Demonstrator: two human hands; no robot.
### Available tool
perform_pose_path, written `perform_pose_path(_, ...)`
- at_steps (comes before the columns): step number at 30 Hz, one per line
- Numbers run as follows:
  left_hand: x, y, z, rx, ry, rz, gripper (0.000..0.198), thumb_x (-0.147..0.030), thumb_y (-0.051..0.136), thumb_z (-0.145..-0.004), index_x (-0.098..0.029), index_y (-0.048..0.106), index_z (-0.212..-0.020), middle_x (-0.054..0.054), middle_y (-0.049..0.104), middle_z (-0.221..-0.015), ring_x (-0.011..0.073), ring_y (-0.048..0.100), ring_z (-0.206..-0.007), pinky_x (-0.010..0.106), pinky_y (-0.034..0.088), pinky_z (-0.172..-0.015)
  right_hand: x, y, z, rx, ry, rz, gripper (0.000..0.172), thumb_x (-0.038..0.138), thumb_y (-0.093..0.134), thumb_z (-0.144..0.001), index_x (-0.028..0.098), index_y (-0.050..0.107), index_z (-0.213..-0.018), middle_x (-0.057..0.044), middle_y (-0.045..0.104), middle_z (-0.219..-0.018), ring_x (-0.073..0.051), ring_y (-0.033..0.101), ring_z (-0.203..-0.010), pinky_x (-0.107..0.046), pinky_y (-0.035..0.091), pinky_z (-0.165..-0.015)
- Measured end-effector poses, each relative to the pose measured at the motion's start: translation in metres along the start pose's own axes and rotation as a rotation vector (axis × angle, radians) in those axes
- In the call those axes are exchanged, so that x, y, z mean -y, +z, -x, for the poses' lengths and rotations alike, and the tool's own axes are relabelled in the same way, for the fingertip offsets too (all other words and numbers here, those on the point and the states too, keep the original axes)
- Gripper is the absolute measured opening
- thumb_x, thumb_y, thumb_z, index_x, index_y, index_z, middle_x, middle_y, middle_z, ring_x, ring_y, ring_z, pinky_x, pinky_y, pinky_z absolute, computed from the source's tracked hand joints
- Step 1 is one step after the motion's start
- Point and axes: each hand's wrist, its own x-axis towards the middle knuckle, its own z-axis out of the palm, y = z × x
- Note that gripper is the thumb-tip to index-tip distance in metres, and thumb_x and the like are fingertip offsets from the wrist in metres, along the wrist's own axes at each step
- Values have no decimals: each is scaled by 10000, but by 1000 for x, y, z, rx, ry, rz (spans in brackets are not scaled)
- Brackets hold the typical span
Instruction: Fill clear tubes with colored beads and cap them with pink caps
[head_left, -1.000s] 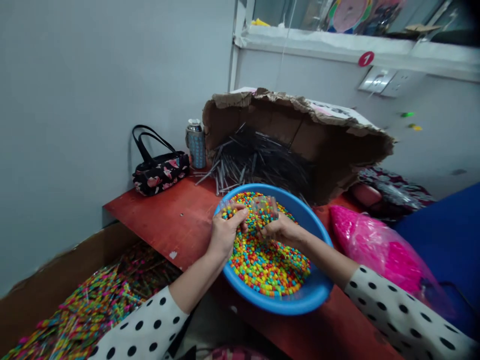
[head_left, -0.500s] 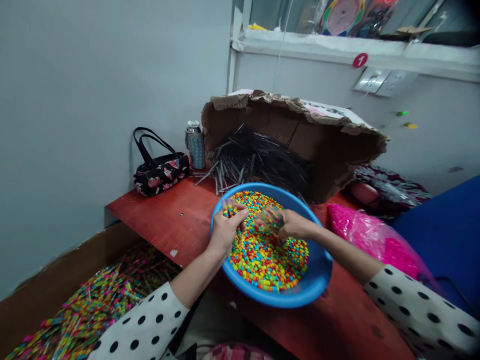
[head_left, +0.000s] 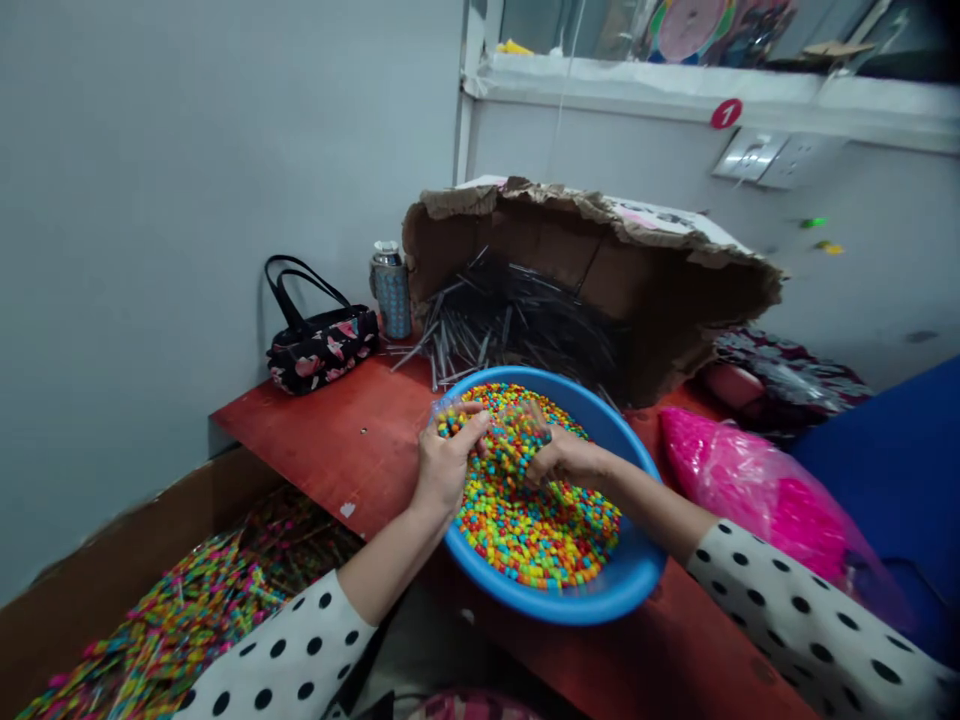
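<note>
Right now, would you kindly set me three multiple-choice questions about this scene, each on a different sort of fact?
1. Where is the person's left hand?
A. In the blue plastic basin
B. On the handbag
C. On the wall

2. What colour is the plastic bag?
A. Green
B. Blue
C. Bright pink

3. What state is the cardboard box in?
A. Sealed shut
B. Torn open
C. Folded flat

Answers:
1. A, it reaches into the small multicoloured beads.
2. C, its contents show pink through the film.
3. B, its ragged edge exposes thin sticks.
</note>
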Motion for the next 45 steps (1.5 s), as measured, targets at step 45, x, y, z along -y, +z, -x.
perform_pose_path(45, 4, 1, -3, 114, -195, 56, 172, -215, 712, -584, -149, 610, -705, -45, 539, -467, 81, 498, -383, 188, 421, -407, 8, 28, 21, -194, -114, -135, 297, 142, 661, -540, 166, 609, -832, 10, 605, -674, -129, 553, -596, -284, 476, -604)
